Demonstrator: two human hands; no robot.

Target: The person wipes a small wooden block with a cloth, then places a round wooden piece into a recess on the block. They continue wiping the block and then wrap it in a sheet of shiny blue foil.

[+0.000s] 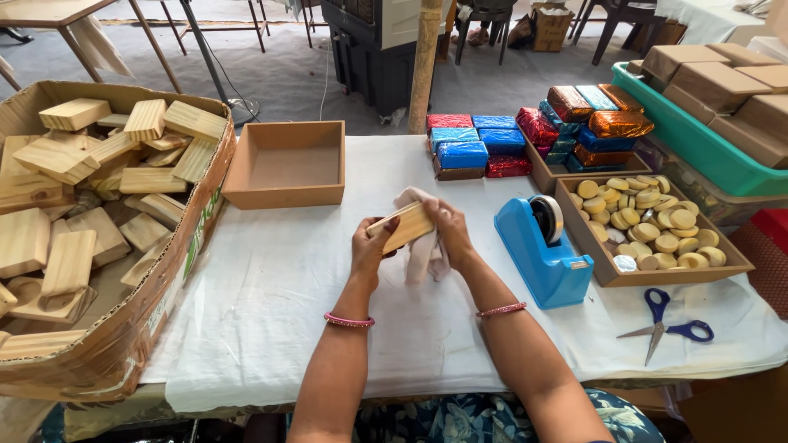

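Note:
My left hand (369,246) grips the near end of a small pale wooden block (405,225), held above the white cloth-covered table (271,312). My right hand (447,234) holds a pinkish cloth (421,254) against the block's far side; the cloth drapes over and hangs below the block. Both wrists wear pink bangles.
A large cardboard box (164,303) of wooden blocks sits at left. An empty brown tray (286,166) stands behind my hands. A blue tape dispenser (546,250), a tray of round wooden discs (648,226), foil-wrapped blocks (472,148), blue scissors (666,320) and a green crate (698,139) lie at right.

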